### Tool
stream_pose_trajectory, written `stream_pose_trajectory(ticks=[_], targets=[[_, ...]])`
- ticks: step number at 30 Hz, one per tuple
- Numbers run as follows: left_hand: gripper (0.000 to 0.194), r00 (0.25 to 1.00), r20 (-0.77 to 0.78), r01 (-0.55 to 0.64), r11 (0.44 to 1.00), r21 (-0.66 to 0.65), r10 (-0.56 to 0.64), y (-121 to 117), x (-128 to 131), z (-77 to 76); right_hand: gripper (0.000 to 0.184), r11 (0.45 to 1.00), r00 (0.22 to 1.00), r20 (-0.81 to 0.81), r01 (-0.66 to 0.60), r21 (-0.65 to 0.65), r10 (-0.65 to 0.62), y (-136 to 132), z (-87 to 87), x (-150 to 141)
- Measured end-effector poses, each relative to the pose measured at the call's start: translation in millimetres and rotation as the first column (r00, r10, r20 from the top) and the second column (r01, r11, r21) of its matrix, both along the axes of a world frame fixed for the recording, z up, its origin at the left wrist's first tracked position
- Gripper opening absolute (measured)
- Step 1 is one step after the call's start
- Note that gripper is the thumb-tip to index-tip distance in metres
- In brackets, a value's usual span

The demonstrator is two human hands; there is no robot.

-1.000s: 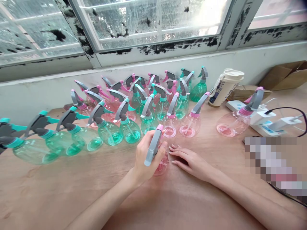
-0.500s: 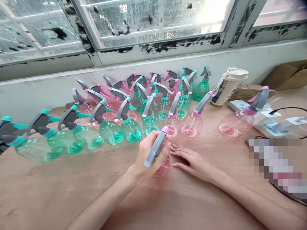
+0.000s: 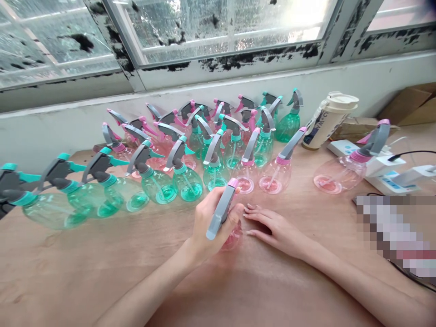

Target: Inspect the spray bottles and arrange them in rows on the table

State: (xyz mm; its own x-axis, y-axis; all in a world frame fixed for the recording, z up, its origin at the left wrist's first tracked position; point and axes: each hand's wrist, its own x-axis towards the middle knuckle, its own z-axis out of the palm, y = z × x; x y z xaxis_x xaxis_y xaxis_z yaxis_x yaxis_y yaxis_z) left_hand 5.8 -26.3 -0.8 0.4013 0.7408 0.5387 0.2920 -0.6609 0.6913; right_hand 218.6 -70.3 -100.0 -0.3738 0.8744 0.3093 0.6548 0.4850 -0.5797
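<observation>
My left hand (image 3: pixel 207 222) is closed around the neck of a pink spray bottle (image 3: pixel 233 238) that stands on the wooden table (image 3: pixel 102 268); its grey trigger (image 3: pixel 221 210) sticks up past my fingers. My right hand (image 3: pixel 272 227) lies flat and open on the table just right of that bottle, fingertips almost touching it. Behind my hands stand several green spray bottles (image 3: pixel 185 181) and several pink spray bottles (image 3: pixel 277 175) in rows up to the wall.
One pink spray bottle (image 3: pixel 344 170) stands apart at the right, by a white power strip (image 3: pixel 374 170) with a black cable. A lidded paper cup (image 3: pixel 329 120) and cardboard (image 3: pixel 408 104) sit at the back right. A blurred patch (image 3: pixel 398 236) covers the right edge.
The view has shifted slightly; both hands and the held bottle stay in the same place and pose.
</observation>
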Motion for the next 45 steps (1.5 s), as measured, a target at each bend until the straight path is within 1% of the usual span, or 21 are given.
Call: stream_pose_trajectory(ticks=[9, 20, 26, 30, 33, 39, 43, 45], targets=[[0.018, 1.0, -0.013, -0.026, 1.0, 0.011, 0.026, 0.2, 1.6, -0.5, 0.036, 1.0, 1.0, 0.012, -0.004, 0.014, 0.004, -0.4, -1.0, -0.5], [0.019, 1.0, -0.007, -0.026, 1.0, -0.005, 0.026, -2.2, 2.1, -0.8, 0.035, 0.988, 0.992, 0.128, -0.032, 0.149, 0.013, -1.6, 1.4, -4.7], [0.018, 1.0, 0.003, -0.007, 1.0, -0.009, 0.007, -1.5, 1.5, -1.2, 0.033, 0.983, 0.989, 0.143, -0.008, 0.185, -0.018, -1.8, 1.4, -4.8], [0.018, 1.0, -0.005, -0.007, 1.0, -0.003, 0.007, -1.6, 1.2, -0.8, 0.036, 0.984, 0.989, 0.149, -0.005, 0.178, -0.022, -1.8, 2.0, -4.1], [0.018, 1.0, -0.006, -0.012, 1.0, -0.028, 0.012, -1.1, 0.9, 1.2, 0.038, 0.988, 0.987, 0.162, -0.016, 0.152, -0.009, -1.9, 2.5, -2.9], [0.017, 0.998, -0.044, 0.034, 0.999, -0.016, -0.035, 3.7, 1.4, 7.5, 0.044, 0.995, 0.989, 0.15, -0.025, 0.097, 0.01, -3.1, 3.5, -1.9], [0.024, 0.999, -0.038, 0.023, 1.0, 0.012, -0.023, 6.2, 3.3, 8.1, 0.041, 0.996, 0.986, 0.164, -0.017, 0.084, 0.002, -3.8, 4.8, -2.9], [0.023, 0.999, -0.036, 0.035, 0.999, 0.004, -0.034, 6.2, 3.9, 8.1, 0.04, 0.997, 0.986, 0.164, -0.01, 0.077, -0.002, -3.7, 5.4, -2.9]])
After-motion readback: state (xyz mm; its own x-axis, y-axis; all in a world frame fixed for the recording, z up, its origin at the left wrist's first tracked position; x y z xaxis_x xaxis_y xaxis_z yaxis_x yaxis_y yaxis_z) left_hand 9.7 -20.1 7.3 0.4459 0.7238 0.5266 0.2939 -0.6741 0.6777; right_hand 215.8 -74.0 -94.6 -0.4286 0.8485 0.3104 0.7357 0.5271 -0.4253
